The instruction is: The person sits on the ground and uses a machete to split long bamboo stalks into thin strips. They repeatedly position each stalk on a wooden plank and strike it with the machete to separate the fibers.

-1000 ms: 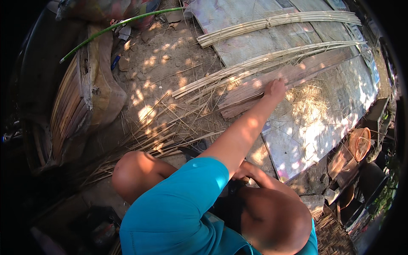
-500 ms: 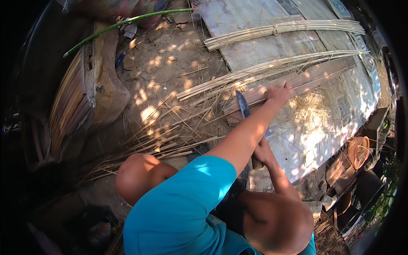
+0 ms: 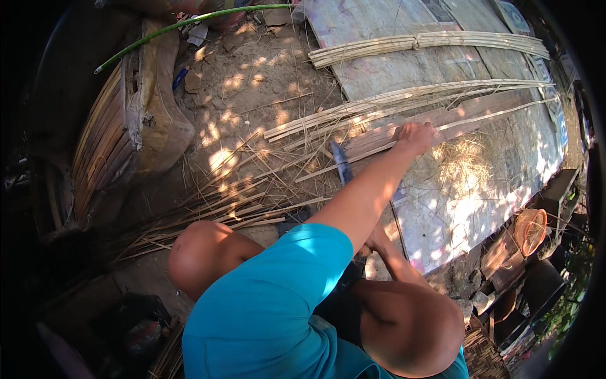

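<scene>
Bamboo strips (image 3: pixel 404 104): thin, springy, sharp-edged; may slice skin.
Left hand (image 3: pixel 413 136): pressed flat on strips, grasping nothing.
Right hand (image 3: pixel 375 243): seemingly clutching blade (image 3: pixel 343 163); slip risk.

The right hand (image 3: pixel 377 242) sits mostly hidden behind the left forearm. The blade (image 3: pixel 341 162) passes under that forearm at 5 o'clock.

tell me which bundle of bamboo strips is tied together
The far bundle near the top; a tie wraps its middle. The nearer strips by the left hand lie loose and splayed.
</scene>
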Tool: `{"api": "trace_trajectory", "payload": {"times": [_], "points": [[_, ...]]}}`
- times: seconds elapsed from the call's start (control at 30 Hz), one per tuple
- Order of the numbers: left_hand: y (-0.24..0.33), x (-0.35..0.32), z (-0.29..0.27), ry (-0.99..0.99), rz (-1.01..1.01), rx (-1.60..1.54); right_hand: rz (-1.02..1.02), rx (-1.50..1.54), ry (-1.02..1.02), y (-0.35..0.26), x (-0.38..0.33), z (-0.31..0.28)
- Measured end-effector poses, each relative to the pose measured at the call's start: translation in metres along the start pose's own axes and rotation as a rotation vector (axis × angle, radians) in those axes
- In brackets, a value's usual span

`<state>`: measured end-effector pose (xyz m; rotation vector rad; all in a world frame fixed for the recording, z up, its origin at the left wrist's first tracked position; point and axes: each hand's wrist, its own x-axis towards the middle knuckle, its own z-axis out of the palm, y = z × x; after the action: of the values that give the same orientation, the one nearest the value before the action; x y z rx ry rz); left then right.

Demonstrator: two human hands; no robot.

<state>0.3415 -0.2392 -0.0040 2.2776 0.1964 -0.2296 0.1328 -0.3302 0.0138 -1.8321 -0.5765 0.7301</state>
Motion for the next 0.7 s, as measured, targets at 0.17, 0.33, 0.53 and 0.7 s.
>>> {"api": "trace_trajectory", "payload": {"times": [0.17, 0.33, 0.53, 0.7], "points": [[-0.015, 0.003, -0.001, 0.019, -0.005, 0.031, 0.284, 0.069, -0.487, -0.025, 0.004, -0.003], [-0.003, -0.001, -0.008, 0.023, -0.012, 0.029, 0.229, 0.114, -0.473, -0.038, -0.017, -0.008], [0.0, 0.008, 0.003, -0.034, -0.082, 0.025, 0.306, 0.318, -0.065, -0.007, 0.014, -0.034], [-0.004, 0.016, 0.004, -0.032, -0.059, 0.025, -0.142, -0.147, -0.187, -0.011, -0.04, 0.045]]}}
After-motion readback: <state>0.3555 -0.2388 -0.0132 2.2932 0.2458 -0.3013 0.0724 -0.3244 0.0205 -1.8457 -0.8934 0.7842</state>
